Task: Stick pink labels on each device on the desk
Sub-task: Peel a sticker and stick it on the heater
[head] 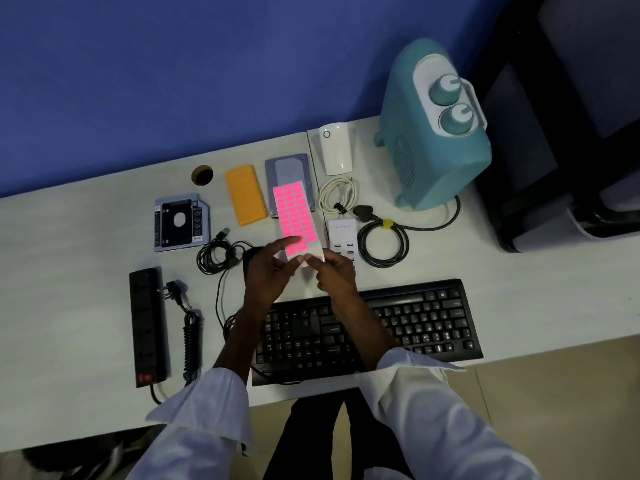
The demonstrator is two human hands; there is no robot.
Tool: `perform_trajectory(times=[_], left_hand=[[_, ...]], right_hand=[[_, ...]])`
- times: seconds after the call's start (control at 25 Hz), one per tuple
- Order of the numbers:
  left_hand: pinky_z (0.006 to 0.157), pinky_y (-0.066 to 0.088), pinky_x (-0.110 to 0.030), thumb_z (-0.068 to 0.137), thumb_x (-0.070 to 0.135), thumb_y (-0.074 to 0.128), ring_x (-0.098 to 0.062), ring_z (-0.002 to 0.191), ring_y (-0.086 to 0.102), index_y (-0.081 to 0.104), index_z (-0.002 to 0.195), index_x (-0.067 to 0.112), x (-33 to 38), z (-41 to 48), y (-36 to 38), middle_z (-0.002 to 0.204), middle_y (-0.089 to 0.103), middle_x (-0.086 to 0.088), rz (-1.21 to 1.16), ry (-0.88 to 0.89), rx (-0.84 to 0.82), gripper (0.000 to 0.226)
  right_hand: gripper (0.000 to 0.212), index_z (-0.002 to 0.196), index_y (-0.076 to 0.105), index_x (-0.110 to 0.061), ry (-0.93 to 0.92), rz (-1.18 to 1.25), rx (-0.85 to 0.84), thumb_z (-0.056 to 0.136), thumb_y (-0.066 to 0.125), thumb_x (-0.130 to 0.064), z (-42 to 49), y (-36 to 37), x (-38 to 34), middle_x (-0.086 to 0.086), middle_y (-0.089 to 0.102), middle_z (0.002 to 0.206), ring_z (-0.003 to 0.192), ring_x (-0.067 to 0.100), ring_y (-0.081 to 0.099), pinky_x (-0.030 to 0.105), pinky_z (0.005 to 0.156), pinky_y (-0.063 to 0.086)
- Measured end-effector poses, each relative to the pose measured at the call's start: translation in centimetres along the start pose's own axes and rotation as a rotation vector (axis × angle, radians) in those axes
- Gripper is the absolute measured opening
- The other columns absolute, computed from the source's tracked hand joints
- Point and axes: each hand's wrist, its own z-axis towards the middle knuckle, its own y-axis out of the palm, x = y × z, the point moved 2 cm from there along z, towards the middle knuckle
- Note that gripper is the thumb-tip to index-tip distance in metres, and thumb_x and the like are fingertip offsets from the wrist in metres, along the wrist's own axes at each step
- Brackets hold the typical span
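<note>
A sheet of pink labels [293,216] is held up above the desk [69,258], its lower end pinched between both hands. My left hand [268,271] has fingers on the sheet's bottom left. My right hand [334,273] grips the white bottom edge. Devices lie around: a black keyboard [415,323], a black power strip [147,323], a drive caddy [180,221], an orange power bank [245,198], a hard drive [287,169] partly behind the sheet, a white adapter [334,148], a white USB charger [343,237] and a teal heater [433,133].
Coiled black cables [218,252] lie left of my hands, a white cable [337,195] and a black power cord [382,242] to the right. A round cable hole [202,174] sits near the blue wall. A dark chair [571,150] stands at the right.
</note>
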Motion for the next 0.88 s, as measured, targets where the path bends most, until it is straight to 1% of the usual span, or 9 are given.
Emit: perform_trajectory(times=[0.16,0.24,0.48,0.6,0.64,0.72,0.8,0.84,0.88], left_hand=[[0.066,0.059,-0.039,0.086,0.028,0.075,-0.018,0.062,0.070,0.074,0.110,0.029,-0.1,-0.4,-0.4,0.113,0.072,0.007,-0.003,-0.026,0.027,0.025],[0.067,0.059,-0.044,0.086,0.029,0.075,-0.018,0.070,0.071,0.075,0.105,0.030,0.0,-0.3,-0.7,0.110,0.073,0.011,-0.038,-0.010,0.040,0.020],[0.069,0.059,-0.046,0.087,0.031,0.073,-0.015,0.084,0.071,0.077,0.099,0.028,-0.4,0.6,-1.0,0.105,0.073,0.011,-0.046,-0.022,0.028,0.013],[0.068,0.057,-0.042,0.086,0.036,0.072,-0.016,0.093,0.067,0.078,0.096,0.028,-0.6,1.2,-1.2,0.098,0.070,0.005,-0.022,-0.005,0.130,0.014],[0.070,0.056,-0.036,0.087,0.034,0.073,-0.016,0.092,0.065,0.078,0.096,0.028,-0.4,1.4,-1.3,0.094,0.068,0.003,-0.004,-0.002,0.180,0.012],[0.070,0.050,-0.021,0.087,0.026,0.074,-0.017,0.086,0.065,0.079,0.095,0.022,0.5,1.7,-1.5,0.089,0.069,0.003,-0.018,0.001,0.237,0.010],[0.068,0.049,-0.022,0.087,0.020,0.074,-0.016,0.083,0.069,0.079,0.093,0.016,1.7,1.9,-1.1,0.090,0.076,0.004,-0.088,0.025,0.162,0.008],[0.066,0.051,-0.025,0.087,0.018,0.074,-0.014,0.081,0.070,0.079,0.092,0.016,2.3,2.0,-0.8,0.091,0.077,0.005,-0.118,0.024,0.109,0.008],[0.062,0.052,-0.026,0.087,0.017,0.074,-0.013,0.076,0.069,0.079,0.092,0.015,3.0,2.2,-0.5,0.091,0.078,0.005,-0.152,0.016,0.058,0.007]], right_hand=[[0.014,0.101,0.073,-0.001,-0.042,0.015,-0.008,0.091,0.065,-0.008,-0.2,0.5,0.2,-0.009,0.052,0.054,0.044,0.000,0.040,0.013,0.043,0.032],[0.015,0.101,0.073,0.000,-0.056,-0.003,-0.004,0.091,0.065,-0.007,-0.3,0.7,0.4,-0.011,0.053,0.054,0.045,-0.001,0.042,0.012,0.044,0.033],[0.016,0.104,0.073,-0.002,-0.086,-0.066,0.016,0.091,0.064,-0.006,0.3,1.2,0.6,-0.018,0.060,0.052,0.047,-0.005,0.052,0.010,0.048,0.038],[0.012,0.097,0.074,-0.005,-0.058,-0.102,0.041,0.088,0.066,-0.005,0.8,1.2,0.1,-0.018,0.058,0.048,0.051,-0.001,0.049,0.016,0.052,0.036],[0.010,0.093,0.074,-0.008,-0.049,-0.135,0.052,0.085,0.068,-0.007,0.8,1.2,-0.1,-0.017,0.059,0.050,0.054,0.003,0.051,0.019,0.055,0.038],[0.017,0.095,0.070,-0.013,-0.080,-0.303,0.173,0.080,0.072,-0.021,0.6,1.0,-0.6,-0.011,0.067,0.071,0.069,0.012,0.059,0.024,0.067,0.044],[0.031,0.102,0.064,-0.019,-0.140,-0.425,0.358,0.078,0.071,-0.037,0.2,0.2,-1.1,-0.004,0.069,0.091,0.084,0.015,0.062,0.029,0.078,0.047],[0.030,0.100,0.064,-0.020,-0.160,-0.397,0.385,0.079,0.070,-0.041,0.1,-0.1,-1.7,-0.002,0.070,0.091,0.083,0.017,0.064,0.030,0.077,0.048],[0.027,0.095,0.066,-0.019,-0.154,-0.313,0.343,0.082,0.069,-0.042,0.3,-0.6,-2.3,0.000,0.071,0.087,0.077,0.019,0.065,0.030,0.072,0.049]])
